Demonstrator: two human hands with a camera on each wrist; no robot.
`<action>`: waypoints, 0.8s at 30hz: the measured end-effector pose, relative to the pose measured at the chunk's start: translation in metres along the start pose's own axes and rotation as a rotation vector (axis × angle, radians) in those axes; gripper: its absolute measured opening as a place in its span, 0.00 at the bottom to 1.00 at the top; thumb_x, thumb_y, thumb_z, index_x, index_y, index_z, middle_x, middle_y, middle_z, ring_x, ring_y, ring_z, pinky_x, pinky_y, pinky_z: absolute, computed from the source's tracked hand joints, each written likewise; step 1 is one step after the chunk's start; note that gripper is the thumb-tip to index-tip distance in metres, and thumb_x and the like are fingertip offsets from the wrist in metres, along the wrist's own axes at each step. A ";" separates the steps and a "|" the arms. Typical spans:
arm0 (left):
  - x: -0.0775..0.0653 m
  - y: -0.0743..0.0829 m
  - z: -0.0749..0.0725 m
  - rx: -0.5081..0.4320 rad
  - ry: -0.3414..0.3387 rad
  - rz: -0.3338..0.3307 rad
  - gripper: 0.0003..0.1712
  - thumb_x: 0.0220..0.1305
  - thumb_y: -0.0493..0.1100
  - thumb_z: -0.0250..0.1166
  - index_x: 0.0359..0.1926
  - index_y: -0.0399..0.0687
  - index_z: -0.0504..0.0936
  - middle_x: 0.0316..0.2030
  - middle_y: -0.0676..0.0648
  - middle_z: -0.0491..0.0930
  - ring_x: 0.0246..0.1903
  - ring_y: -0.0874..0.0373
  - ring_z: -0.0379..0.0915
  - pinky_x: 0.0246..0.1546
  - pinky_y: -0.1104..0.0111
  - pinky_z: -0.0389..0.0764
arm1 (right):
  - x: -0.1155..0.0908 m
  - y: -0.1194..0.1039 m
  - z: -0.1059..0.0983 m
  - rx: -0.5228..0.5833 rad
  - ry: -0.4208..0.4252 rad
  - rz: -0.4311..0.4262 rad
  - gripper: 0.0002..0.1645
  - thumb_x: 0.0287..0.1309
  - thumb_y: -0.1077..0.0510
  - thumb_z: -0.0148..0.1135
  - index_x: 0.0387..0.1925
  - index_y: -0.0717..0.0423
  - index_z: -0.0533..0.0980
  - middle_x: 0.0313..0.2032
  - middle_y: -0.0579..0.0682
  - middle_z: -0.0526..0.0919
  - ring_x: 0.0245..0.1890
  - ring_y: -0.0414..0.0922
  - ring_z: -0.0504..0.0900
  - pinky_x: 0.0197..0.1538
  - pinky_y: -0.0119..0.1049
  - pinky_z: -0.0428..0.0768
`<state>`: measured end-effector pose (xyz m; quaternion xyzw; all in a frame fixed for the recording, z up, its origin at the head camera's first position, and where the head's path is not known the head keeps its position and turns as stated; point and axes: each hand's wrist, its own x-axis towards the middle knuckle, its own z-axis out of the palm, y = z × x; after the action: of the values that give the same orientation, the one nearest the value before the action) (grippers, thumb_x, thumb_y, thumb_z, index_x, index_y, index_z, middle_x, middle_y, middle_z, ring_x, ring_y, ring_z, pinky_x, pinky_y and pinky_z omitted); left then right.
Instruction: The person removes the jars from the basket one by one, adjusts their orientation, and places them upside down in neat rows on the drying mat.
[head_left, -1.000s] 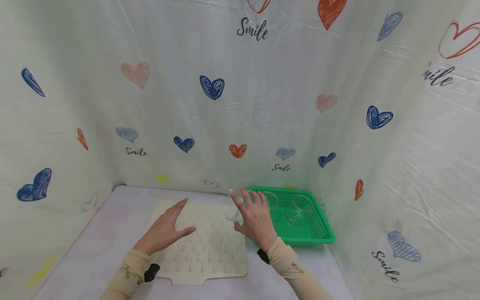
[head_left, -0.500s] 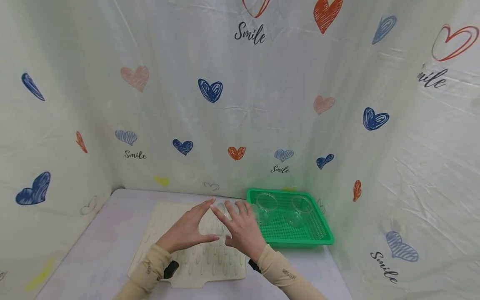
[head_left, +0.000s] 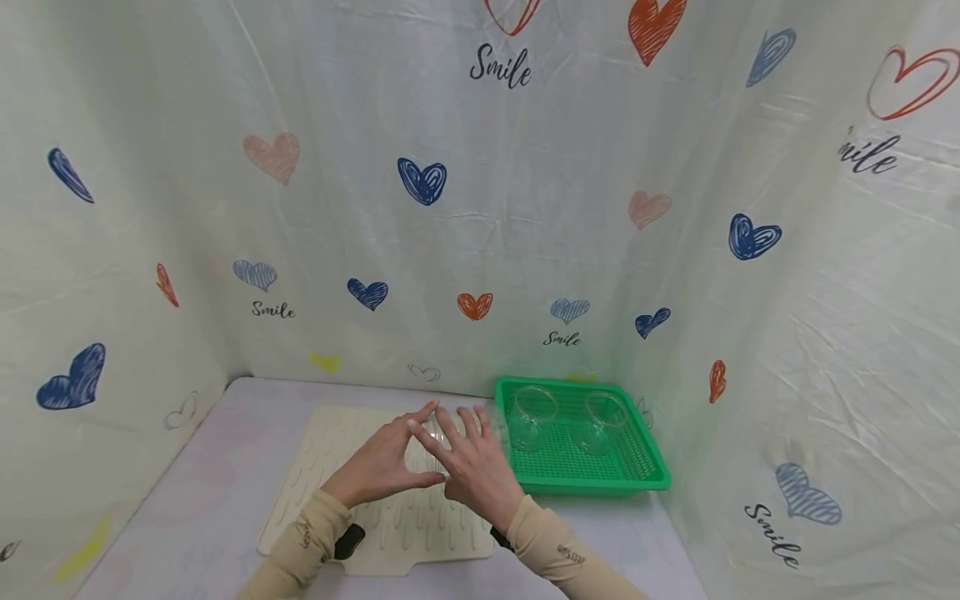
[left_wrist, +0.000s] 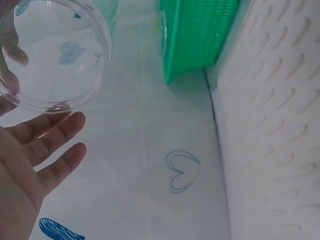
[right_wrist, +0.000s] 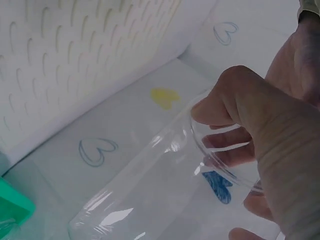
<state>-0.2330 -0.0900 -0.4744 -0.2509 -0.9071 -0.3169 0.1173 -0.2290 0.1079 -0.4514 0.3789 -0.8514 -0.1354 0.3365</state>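
Right hand point(head_left: 480, 469): grips a clear glass point(right_wrist: 145, 185) at its rim, thumb on one side and fingers on the other. Left hand point(head_left: 375, 468): wide, fingers spread at the glass's rim end; whether it bears any weight cannot be told. The glass is tipped on its side between the hands, its far end pointing right. Beneath both hands: a pegged board point(head_left: 307, 483). Right of the right hand: a green basket point(head_left: 577, 485) containing two glasses point(head_left: 600, 425).
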 end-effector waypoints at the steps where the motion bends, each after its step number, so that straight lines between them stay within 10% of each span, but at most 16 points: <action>1: 0.000 0.000 0.000 -0.011 0.009 0.010 0.60 0.48 0.76 0.64 0.76 0.60 0.51 0.70 0.47 0.63 0.66 0.44 0.65 0.58 0.43 0.72 | 0.000 0.000 0.000 0.000 0.012 -0.001 0.77 0.26 0.30 0.78 0.76 0.37 0.45 0.66 0.54 0.66 0.60 0.56 0.72 0.65 0.59 0.66; 10: -0.003 -0.010 -0.009 -0.049 0.124 0.074 0.55 0.47 0.69 0.71 0.72 0.58 0.58 0.65 0.48 0.68 0.59 0.47 0.73 0.50 0.51 0.80 | -0.008 0.019 -0.001 0.284 0.103 0.133 0.68 0.41 0.23 0.66 0.76 0.47 0.47 0.72 0.58 0.57 0.70 0.57 0.60 0.67 0.63 0.61; 19: -0.005 -0.012 -0.015 -0.044 0.166 0.056 0.57 0.44 0.62 0.76 0.72 0.60 0.57 0.64 0.48 0.69 0.59 0.47 0.73 0.50 0.50 0.80 | -0.013 0.048 0.001 1.187 -0.015 0.760 0.53 0.64 0.35 0.55 0.76 0.42 0.36 0.74 0.59 0.50 0.71 0.61 0.58 0.64 0.64 0.65; 24: -0.006 -0.009 -0.015 -0.068 0.150 0.034 0.57 0.44 0.64 0.75 0.73 0.58 0.57 0.64 0.47 0.68 0.59 0.45 0.73 0.50 0.47 0.80 | -0.018 0.054 0.011 1.662 -0.243 0.922 0.49 0.67 0.31 0.45 0.76 0.49 0.38 0.71 0.67 0.54 0.66 0.65 0.66 0.56 0.54 0.78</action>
<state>-0.2313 -0.1079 -0.4694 -0.2455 -0.8802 -0.3633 0.1818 -0.2575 0.1573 -0.4423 0.1076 -0.7697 0.6196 -0.1103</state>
